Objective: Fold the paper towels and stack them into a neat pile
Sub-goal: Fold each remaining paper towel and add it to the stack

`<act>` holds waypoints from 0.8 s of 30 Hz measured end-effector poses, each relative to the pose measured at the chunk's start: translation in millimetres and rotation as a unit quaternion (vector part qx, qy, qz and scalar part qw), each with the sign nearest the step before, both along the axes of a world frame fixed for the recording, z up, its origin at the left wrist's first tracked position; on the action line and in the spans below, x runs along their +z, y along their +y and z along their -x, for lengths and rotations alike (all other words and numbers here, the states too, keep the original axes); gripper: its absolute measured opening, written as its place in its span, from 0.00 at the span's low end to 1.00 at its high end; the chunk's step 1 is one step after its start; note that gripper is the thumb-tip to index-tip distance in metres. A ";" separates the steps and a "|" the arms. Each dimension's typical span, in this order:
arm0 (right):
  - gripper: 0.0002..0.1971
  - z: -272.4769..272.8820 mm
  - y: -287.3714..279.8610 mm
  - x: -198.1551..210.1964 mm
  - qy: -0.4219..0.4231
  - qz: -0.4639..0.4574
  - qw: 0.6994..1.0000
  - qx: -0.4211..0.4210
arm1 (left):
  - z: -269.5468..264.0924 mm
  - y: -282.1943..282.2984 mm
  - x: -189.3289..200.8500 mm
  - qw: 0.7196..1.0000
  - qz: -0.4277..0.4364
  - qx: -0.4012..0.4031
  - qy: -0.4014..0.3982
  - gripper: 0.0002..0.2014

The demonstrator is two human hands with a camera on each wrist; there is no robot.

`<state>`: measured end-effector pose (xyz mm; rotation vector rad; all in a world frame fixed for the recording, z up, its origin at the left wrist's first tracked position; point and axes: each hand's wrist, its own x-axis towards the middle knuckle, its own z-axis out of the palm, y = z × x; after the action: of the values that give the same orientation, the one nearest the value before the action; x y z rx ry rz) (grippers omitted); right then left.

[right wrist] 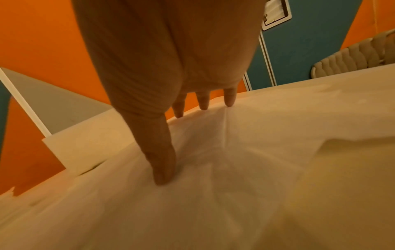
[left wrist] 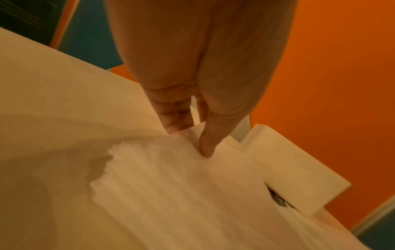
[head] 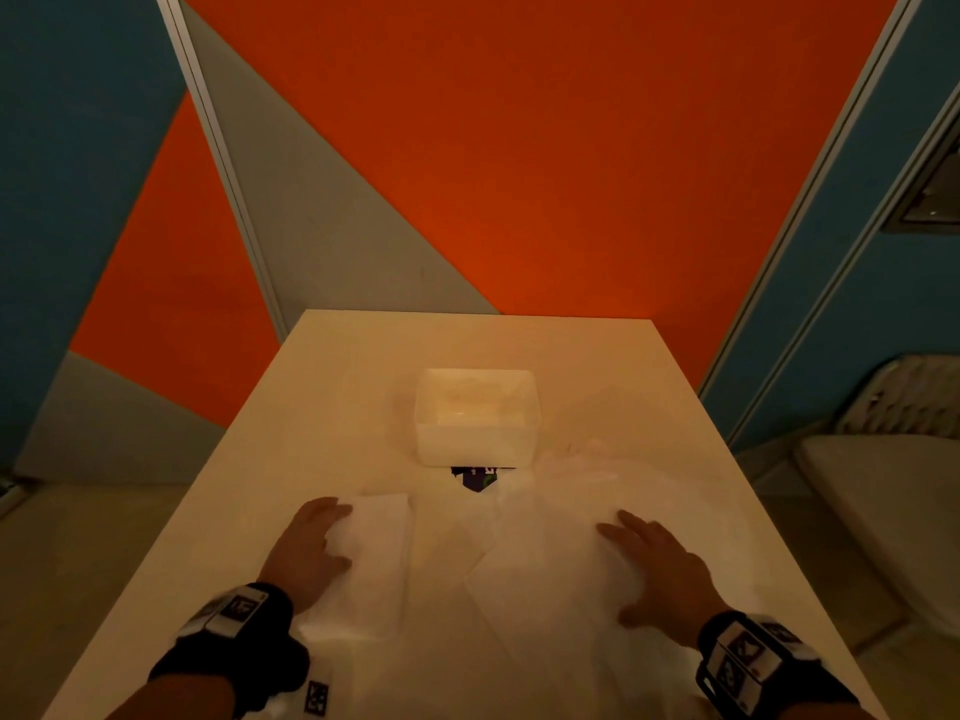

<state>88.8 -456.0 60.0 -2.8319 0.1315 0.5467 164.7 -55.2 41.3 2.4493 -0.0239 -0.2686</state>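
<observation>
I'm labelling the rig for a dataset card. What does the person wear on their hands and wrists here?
Both hands are bare, without gloves. The left hand and the right hand each have a black wrist band carrying a boxy mount with white panels printed with black square markers. No sleeves show; the forearms are uncovered.

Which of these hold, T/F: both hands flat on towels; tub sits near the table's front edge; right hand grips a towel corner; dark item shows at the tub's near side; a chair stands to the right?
1. Both hands flat on towels: true. Left hand presses the folded towel; right hand presses the spread towel.
2. Tub near the table's front edge: false. It sits beyond the towels, mid-table.
3. Right hand grips a corner: false. Its fingers lie straight on the sheet.
4. Dark item at the tub's near side: true.
5. Chair to the right: true.
</observation>
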 end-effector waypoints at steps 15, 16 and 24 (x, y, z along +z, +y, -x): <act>0.35 -4.2 25.4 8.1 0.022 -0.002 0.994 0.107 | 22.0 -47.5 -11.9 0.947 -0.267 -0.171 0.051 0.65; 0.36 -4.8 26.1 7.2 0.022 0.000 0.994 0.107 | 21.9 -46.6 -14.9 0.947 -0.266 -0.171 0.052 0.66; 0.32 -8.5 28.5 3.1 -0.007 0.036 0.992 0.117 | 22.0 -46.8 -18.4 0.953 -0.258 -0.154 0.045 0.63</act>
<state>97.3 -427.4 63.0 -2.9398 -0.1907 0.5815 142.7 -102.0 22.9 2.9453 -0.3374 -0.5861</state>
